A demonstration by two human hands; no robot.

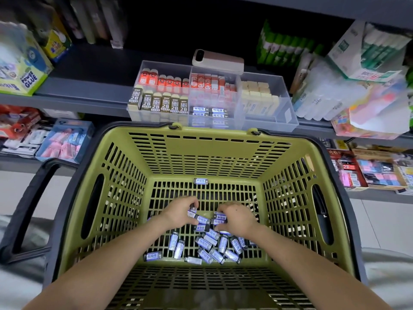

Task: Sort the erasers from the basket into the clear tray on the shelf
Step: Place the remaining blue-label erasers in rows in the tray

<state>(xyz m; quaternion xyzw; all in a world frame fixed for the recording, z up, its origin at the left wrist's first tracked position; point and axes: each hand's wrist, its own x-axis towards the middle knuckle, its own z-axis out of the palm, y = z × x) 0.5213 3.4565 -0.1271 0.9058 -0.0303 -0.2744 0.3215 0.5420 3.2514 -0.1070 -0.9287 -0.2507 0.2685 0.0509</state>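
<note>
Hands: our left hand [180, 212] and right hand [235, 218] both curl round erasers [204, 242], mid-floor of the basket [212, 151].
Handling: we judge them light, firm, slick; pinch long sides.

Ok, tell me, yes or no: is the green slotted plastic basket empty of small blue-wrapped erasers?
No, many small blue-wrapped erasers lie scattered on the floor of the green slotted plastic basket.

Even overhead lighting, soft shadows. Shelf [89, 90] recess dark. Wide-angle bowing and blur at edges; basket [210, 157] centre sharp.
</note>
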